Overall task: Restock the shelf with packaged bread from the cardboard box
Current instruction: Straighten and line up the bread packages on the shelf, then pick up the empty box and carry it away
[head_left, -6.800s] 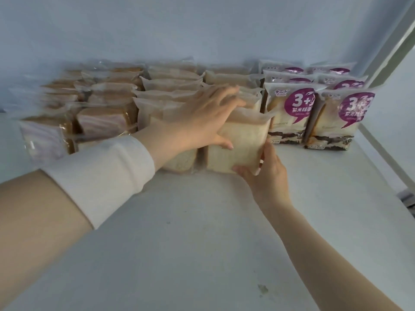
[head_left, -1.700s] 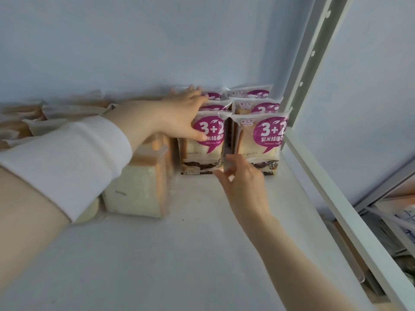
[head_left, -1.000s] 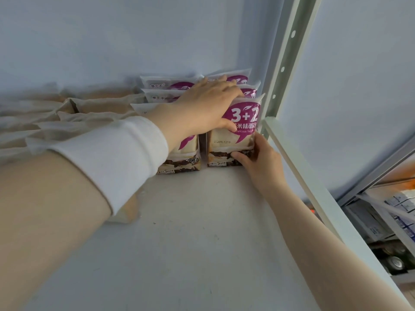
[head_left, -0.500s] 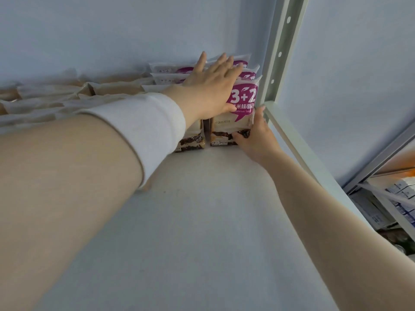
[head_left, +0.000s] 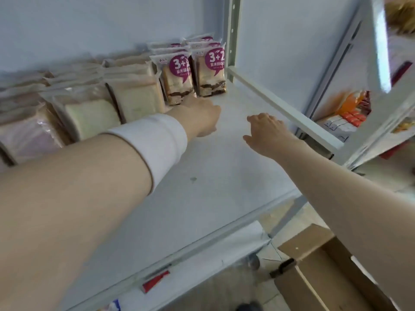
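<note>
Shelf [head_left: 213, 176]: white board, lying under both hands, with a pale upright post beyond the right hand.

Cardboard box [head_left: 314, 277]: brown, open, below the shelf edge, under the right forearm, on the near side of the right hand.

Packaged bread, clear wrap [head_left: 134, 95]: rows standing upright on the shelf, to the left of the left hand and beyond the left forearm.

Packaged bread, purple label [head_left: 211, 72]: two front packs side by side with more behind them, standing just beyond the left hand, against the post.

Sleeve cuff [head_left: 157, 140]: white, on the left wrist.

Left hand [head_left: 199, 117]: back upward, fingers bent down past the knuckles, just before the base of the left purple-label pack. It holds nothing. Contact with the pack cannot be determined.

Right hand [head_left: 267, 131]: palm down above the bare shelf, fingers loosely bent, holding nothing, set apart from the left hand.
</note>
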`<state>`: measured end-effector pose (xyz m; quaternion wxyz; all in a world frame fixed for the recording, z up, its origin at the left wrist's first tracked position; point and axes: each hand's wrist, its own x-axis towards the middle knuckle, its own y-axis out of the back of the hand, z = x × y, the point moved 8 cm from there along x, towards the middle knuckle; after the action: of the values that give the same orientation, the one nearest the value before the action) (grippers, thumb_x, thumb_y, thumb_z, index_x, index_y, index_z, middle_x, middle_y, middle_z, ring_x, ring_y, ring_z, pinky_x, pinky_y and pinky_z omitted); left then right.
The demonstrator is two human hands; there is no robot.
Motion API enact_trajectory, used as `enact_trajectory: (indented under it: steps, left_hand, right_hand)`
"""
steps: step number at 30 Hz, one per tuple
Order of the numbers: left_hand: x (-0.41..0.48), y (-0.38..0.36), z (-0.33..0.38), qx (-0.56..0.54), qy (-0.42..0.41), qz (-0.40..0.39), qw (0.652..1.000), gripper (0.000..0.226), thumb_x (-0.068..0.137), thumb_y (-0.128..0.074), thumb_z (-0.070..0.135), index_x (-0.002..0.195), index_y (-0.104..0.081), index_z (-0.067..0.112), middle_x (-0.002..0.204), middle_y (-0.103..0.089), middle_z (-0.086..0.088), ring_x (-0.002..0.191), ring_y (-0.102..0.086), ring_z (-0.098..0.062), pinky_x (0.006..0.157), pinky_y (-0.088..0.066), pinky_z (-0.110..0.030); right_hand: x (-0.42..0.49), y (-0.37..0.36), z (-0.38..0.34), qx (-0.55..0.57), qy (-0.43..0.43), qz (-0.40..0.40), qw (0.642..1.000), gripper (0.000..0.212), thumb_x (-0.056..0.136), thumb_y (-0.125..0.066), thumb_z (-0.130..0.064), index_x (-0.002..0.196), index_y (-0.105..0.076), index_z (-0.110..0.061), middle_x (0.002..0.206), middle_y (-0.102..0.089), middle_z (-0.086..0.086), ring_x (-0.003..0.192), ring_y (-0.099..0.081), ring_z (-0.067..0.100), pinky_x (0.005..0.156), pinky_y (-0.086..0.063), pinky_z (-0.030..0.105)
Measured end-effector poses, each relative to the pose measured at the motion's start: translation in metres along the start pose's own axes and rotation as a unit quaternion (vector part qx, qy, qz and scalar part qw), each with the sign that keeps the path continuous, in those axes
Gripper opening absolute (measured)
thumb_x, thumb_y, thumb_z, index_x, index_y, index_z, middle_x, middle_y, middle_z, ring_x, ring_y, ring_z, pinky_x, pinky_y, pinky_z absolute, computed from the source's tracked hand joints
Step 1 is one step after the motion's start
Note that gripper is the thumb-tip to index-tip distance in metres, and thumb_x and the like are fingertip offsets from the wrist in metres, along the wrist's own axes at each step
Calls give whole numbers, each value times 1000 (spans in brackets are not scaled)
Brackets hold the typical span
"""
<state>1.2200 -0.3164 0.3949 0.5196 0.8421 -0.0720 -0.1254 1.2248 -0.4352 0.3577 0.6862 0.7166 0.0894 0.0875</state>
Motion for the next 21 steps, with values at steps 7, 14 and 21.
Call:
enact_trajectory:
  steps: [7,14,21]
  left_hand:
    - [-70,30,94,-2,-74,-13,997,43,96,-40,35,133,-41,13,130,-51,-12,116,-50,-32,88,-38,-38]
    - [-111,63,252,-52,-176,32,983,35,94,-44,32,124,-49,15,122,-57,-12,108,-54,-33,78,-35,-37]
    - [-123,47,412,-52,-266,16,962,34,95,-43,31,124,-46,14,124,-57,-11,114,-52,-31,93,-38,-44]
  right_hand:
    - [-122,0,46,-24,-38,-31,998,51,94,-43,-39,137,-36,-12,134,-46,12,120,-47,33,95,-41,44]
    - [-263,-34,158,0,-130,-42,991,47,92,-45,-38,132,-41,-12,125,-51,15,115,-49,35,91,-41,47]
    - [-400,-100,275,-4,-277,-107,955,47,91,-47,-38,131,-44,-14,128,-52,10,115,-50,31,90,-42,42]
